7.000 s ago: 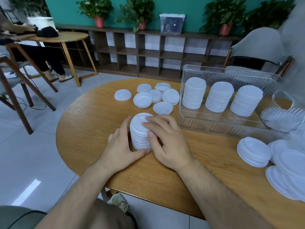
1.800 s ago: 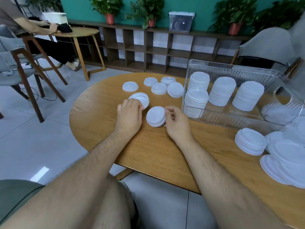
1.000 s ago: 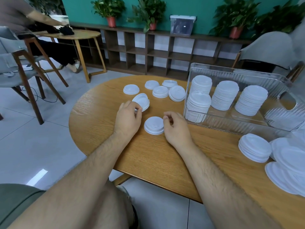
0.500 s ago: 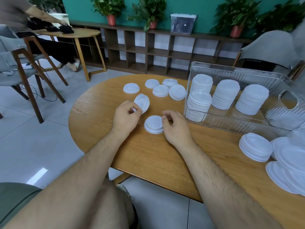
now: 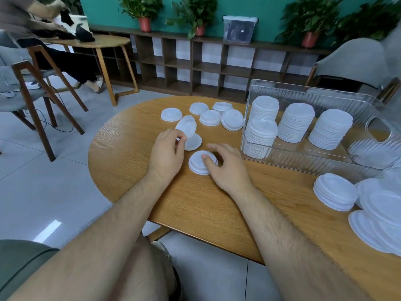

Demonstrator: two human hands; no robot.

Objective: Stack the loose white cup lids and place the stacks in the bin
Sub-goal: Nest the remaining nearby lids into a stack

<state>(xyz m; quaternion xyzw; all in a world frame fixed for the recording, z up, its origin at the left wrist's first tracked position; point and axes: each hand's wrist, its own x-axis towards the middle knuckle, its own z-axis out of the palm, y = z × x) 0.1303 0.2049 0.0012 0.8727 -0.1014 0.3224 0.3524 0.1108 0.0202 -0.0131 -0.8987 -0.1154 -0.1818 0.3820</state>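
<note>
Pinching one white lid (image 5: pixel 187 128) by its edge, the left hand (image 5: pixel 166 152) holds it tilted up over another lid (image 5: pixel 193 143) that lies flat on the round wooden worktop (image 5: pixel 121 153). The right hand (image 5: pixel 227 168) has its fingers (image 5: pixel 213 147) spread apart, and its thumb rests on top of a small stack of lids (image 5: pixel 198 165). More loose lids (image 5: pixel 210 117) lie further back. The clear bin (image 5: pixel 303 161) on the right holds four tall stacks (image 5: pixel 296 121).
</note>
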